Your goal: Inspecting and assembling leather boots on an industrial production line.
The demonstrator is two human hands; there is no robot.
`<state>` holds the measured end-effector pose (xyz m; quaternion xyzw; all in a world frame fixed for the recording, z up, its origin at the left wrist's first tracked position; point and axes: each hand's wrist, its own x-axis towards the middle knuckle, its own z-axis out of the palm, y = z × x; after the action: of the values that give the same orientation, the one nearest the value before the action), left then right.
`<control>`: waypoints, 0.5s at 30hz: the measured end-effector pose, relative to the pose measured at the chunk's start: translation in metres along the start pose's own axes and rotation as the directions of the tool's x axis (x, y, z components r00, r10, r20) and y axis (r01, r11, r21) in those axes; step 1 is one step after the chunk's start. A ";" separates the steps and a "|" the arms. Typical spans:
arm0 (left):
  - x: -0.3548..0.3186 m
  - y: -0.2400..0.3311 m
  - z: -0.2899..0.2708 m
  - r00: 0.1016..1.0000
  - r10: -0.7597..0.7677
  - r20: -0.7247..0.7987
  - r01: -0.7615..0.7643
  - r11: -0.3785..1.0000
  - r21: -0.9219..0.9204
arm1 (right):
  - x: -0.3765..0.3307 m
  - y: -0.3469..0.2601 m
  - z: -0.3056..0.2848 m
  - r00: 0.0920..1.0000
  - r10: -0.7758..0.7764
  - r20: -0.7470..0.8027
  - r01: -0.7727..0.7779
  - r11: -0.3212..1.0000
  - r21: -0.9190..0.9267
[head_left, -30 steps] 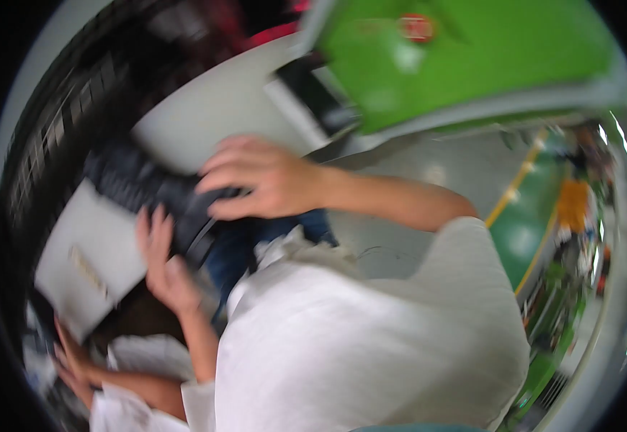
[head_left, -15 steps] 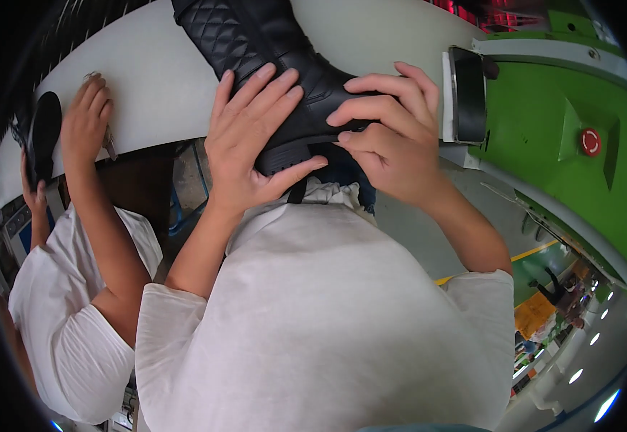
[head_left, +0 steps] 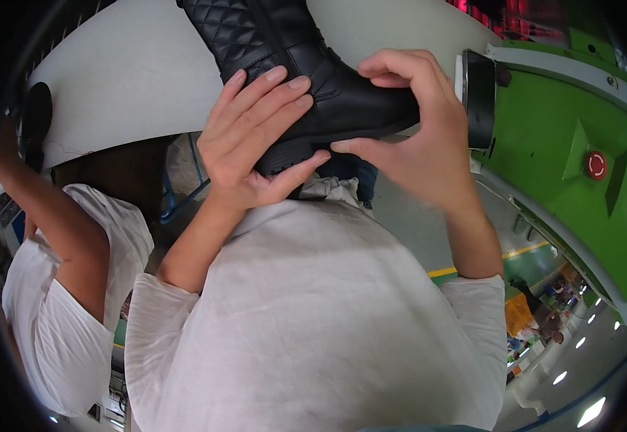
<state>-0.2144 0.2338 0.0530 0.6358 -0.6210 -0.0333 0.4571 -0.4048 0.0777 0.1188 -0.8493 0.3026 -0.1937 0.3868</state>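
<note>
A black boot (head_left: pixel 374 111) is held at the near edge of a white table (head_left: pixel 133 86), its quilted shaft extended over the tabletop and its sole turned toward the person's body; its heel end is gripped by the left hand (head_left: pixel 245 140), with fingers spread across the ankle and thumb laid along the heel. The toe is framed by the curved right hand (head_left: pixel 432 137), thumb near the sole; whether it is gripped there cannot be told; a green machine (head_left: pixel 544 129) is seen at the right.

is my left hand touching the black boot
Touching: the head view shows the left hand with its fingers laid across the side of the black boot, around the ankle.
</note>
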 end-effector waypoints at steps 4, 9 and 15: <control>0.013 0.006 -0.013 0.997 -0.016 0.073 0.017 1.000 -0.016 | -0.009 0.015 0.004 0.971 -0.229 -0.073 0.219 0.967 -0.133; 0.073 0.013 -0.022 0.936 0.109 0.336 -0.125 0.992 0.025 | -0.011 0.022 -0.001 0.960 -0.265 -0.090 0.255 0.961 -0.109; 0.083 0.008 0.017 0.857 0.174 0.484 -0.191 0.981 -0.014 | -0.021 0.048 -0.013 0.786 -0.618 -0.025 0.601 0.772 -0.205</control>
<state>-0.2117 0.1583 0.0914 0.5534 -0.7733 -0.1367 0.2775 -0.4451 0.0598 0.0875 -0.9240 0.0449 -0.3181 0.2076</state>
